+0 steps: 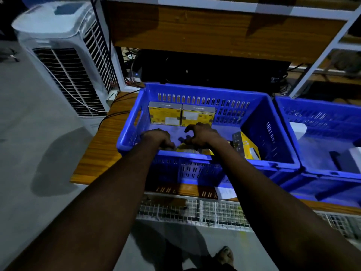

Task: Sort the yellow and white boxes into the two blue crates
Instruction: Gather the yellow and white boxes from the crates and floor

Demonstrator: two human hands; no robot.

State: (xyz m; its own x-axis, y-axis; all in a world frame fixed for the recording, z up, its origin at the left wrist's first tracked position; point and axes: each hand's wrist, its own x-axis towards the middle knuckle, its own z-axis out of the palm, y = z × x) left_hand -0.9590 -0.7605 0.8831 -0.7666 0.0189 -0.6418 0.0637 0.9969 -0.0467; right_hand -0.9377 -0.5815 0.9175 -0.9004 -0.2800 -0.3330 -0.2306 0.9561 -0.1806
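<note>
Both my hands reach down into the left blue crate (195, 156) near its front wall. My left hand (159, 138) has its fingers curled round a yellow box (187, 148) that lies low against that wall, mostly hidden. My right hand (202, 134) grips the same box from the right, thumb spread. Two yellow boxes (166, 114) (197, 115) stand side by side against the crate's back wall. Another yellow box (248, 145) leans tilted at the crate's right. The right blue crate (330, 174) holds white boxes (298, 130).
Both crates sit on a wooden shelf (93, 153) with a wire mesh rack (195, 212) below. A white air cooler (64, 55) stands on the floor at the left. A white box (225, 191) lies on the shelf in front of the crates. Cables run behind.
</note>
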